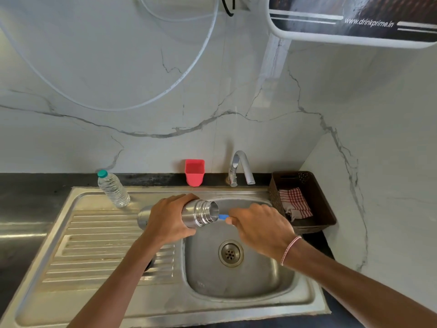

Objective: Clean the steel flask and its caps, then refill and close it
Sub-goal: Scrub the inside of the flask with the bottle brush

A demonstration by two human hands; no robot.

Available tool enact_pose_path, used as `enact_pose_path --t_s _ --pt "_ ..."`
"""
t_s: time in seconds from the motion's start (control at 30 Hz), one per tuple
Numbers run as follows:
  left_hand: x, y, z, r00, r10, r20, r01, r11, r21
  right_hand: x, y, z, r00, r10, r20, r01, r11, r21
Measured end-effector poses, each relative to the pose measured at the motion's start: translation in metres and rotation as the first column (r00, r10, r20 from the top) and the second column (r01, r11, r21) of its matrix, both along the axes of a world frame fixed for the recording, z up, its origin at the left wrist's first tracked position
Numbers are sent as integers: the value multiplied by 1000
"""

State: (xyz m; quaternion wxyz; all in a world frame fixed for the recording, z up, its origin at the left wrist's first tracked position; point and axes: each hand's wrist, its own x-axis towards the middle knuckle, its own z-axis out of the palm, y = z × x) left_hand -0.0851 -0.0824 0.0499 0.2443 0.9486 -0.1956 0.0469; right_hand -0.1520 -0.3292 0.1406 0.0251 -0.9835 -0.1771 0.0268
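The steel flask (199,213) lies on its side above the sink bowl (236,278), open mouth pointing right. My left hand (169,218) grips its body. My right hand (260,227) holds a blue handle (223,217) whose far end goes into the flask's mouth; the end inside is hidden. A small dark object (148,266) peeks out under my left forearm on the drainboard; I cannot tell if it is a cap.
A plastic water bottle (113,189) with a green cap stands at the drainboard's back left. A red cup (194,172) and the tap (240,168) sit behind the sink. A brown basket (307,202) with a checked cloth (295,203) stands at the right. A water purifier (354,17) hangs top right.
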Motion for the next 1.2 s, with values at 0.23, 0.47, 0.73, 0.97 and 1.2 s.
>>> enact_pose_path --t_s 0.23,0.47,0.73,0.97,1.2 --pt "-3 4 2 1000 -13 0 13 999 37 13 -20 31 953 32 -300 -25 999 29" --pt "1 6 8 999 -39 35 36 997 69 8 -32 50 959 61 -277 -74 997 -38" --pt "3 12 4 1000 9 -10 -8 1000 29 -18 -37 17 942 163 292 -82 960 -269" --pt "7 20 7 999 -21 45 18 997 73 -7 -60 29 988 128 81 -106 966 -237" --pt "3 18 -7 1000 -21 -7 21 995 101 -5 -53 20 994 105 41 -94 972 -216"
